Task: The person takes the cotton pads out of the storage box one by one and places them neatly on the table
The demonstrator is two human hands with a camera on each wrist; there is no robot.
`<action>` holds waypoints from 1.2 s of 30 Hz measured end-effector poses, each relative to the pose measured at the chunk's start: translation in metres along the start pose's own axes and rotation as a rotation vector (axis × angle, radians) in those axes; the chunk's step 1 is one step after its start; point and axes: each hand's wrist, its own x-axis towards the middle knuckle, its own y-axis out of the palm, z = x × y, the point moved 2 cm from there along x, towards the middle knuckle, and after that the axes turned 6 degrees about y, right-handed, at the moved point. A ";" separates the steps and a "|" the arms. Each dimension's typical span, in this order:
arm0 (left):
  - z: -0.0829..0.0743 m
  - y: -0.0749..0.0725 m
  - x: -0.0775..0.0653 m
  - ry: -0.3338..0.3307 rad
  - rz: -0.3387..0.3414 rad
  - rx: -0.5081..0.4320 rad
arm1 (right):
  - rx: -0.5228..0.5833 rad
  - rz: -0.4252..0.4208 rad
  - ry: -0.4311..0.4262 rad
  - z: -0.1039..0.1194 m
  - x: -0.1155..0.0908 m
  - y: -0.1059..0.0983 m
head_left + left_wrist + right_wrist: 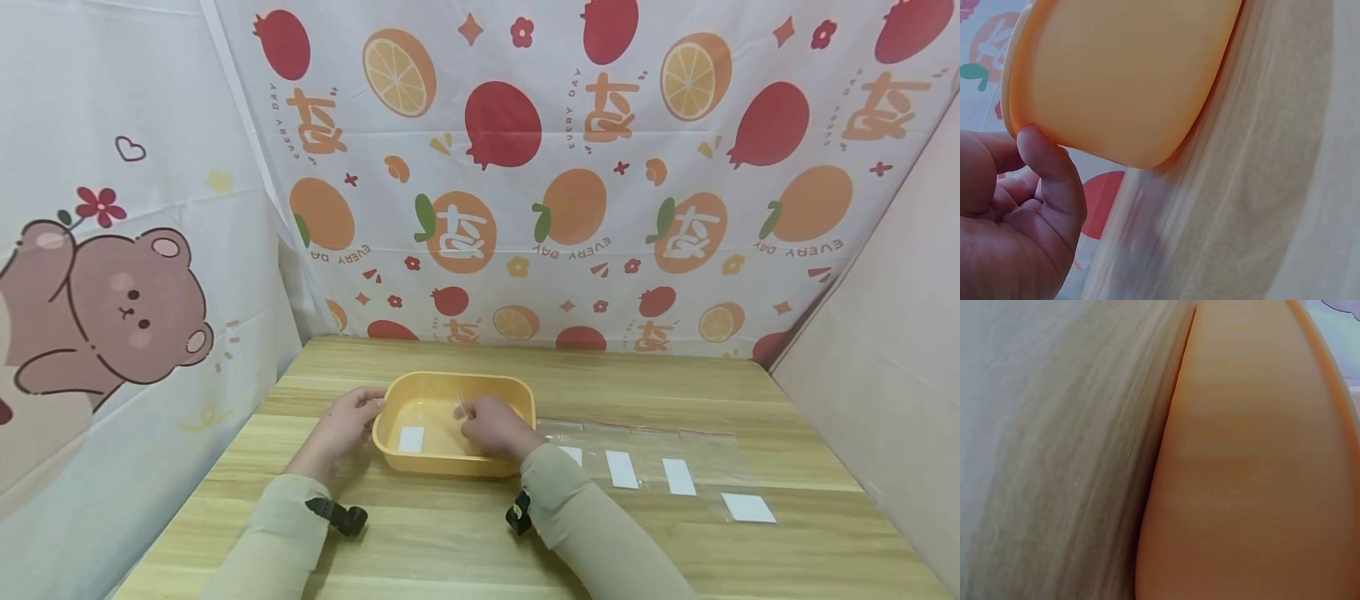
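A yellow plastic basin (450, 468) stands on the wooden table. My left hand (347, 429) is at its left end; in the left wrist view the hand (1029, 212) pinches the rim at the corner of the basin (1122, 87) between thumb and fingers. Inside the basin, my right hand (495, 427) has its fingers curled, with a thin clear film, looking like a clear plastic bag (461, 402), at the fingertips. A white label (411, 439) lies at the basin's left inside. The right wrist view shows only the outer wall of the basin (1260, 462), with the right hand hidden.
Several clear zip bags (652, 442) with white labels (678, 477) lie in an overlapping row on the table (420, 542), right of the basin. Behind hangs a fruit-print cloth (517, 275); a bear-print cloth (135, 308) closes off the left side.
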 end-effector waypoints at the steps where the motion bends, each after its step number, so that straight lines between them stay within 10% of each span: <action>1: 0.000 0.000 0.000 0.000 -0.001 -0.001 | 0.007 -0.013 -0.004 0.001 0.000 -0.001; 15: 0.001 -0.001 0.002 -0.008 -0.006 0.009 | 0.088 -0.204 -0.143 0.008 -0.010 -0.028; 36: 0.003 0.000 0.003 -0.012 -0.015 0.005 | 0.279 -0.213 -0.199 -0.002 -0.048 -0.111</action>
